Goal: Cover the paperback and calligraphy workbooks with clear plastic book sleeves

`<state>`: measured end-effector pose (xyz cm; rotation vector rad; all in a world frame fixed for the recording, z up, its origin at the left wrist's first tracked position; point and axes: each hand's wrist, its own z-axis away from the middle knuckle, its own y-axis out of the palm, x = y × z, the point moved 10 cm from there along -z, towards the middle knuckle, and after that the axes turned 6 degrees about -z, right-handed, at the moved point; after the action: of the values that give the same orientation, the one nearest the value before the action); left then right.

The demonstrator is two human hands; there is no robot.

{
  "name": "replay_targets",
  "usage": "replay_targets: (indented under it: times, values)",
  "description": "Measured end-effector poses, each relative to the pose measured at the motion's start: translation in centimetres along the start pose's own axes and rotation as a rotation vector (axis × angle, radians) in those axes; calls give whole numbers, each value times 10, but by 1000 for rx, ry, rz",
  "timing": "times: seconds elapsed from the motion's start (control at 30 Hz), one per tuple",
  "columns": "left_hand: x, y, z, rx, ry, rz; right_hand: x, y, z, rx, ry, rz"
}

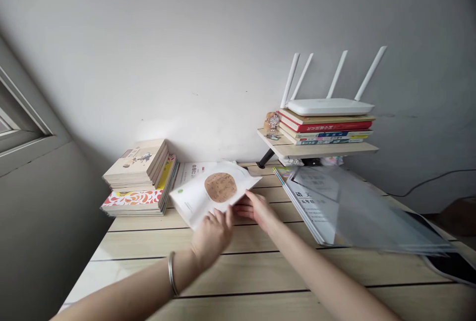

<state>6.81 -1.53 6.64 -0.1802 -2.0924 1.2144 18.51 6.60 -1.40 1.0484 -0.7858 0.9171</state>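
A white booklet (pixel 197 197) with a round brown picture is tilted above the middle of the wooden desk. My left hand (pixel 213 234), with a silver bangle at the wrist, has its fingers closed on the booklet's near edge. At the right part of that same edge, my right hand (pixel 255 208) grips the booklet between thumb and fingers. Partly covered by it, another white book (pixel 186 170) with dark print lies flat near the wall.
Stacked books (pixel 137 162) stand at the back left. On the right, a clear plastic sheet (pixel 357 212) covers books and a dark flat object (pixel 455 265). Behind, a raised shelf (pixel 323 151) bears books and a white router (pixel 330 107).
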Motion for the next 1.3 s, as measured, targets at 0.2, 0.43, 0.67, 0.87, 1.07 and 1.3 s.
replay_targets:
  times: [0.2, 0.43, 0.67, 0.87, 1.07, 1.3]
  values:
    - [-62, -65, 14, -32, 199, 383, 5, -43, 16, -77, 0, 126]
    - [0, 43, 31, 254, -118, 467, 0, -47, 15, -40, -231, 518]
    - [16, 79, 47, 368, -205, 475, 1, 6, 48, -59, -823, 1410]
    - [47, 102, 5, 371, -255, 465, -25, 23, 57, 153, -708, 1589]
    - [65, 131, -7, 348, -402, 429, -41, 29, 66, 368, -673, 1616]
    - [61, 128, -4, 252, -417, 401, -21, 97, 40, 619, -748, 1412]
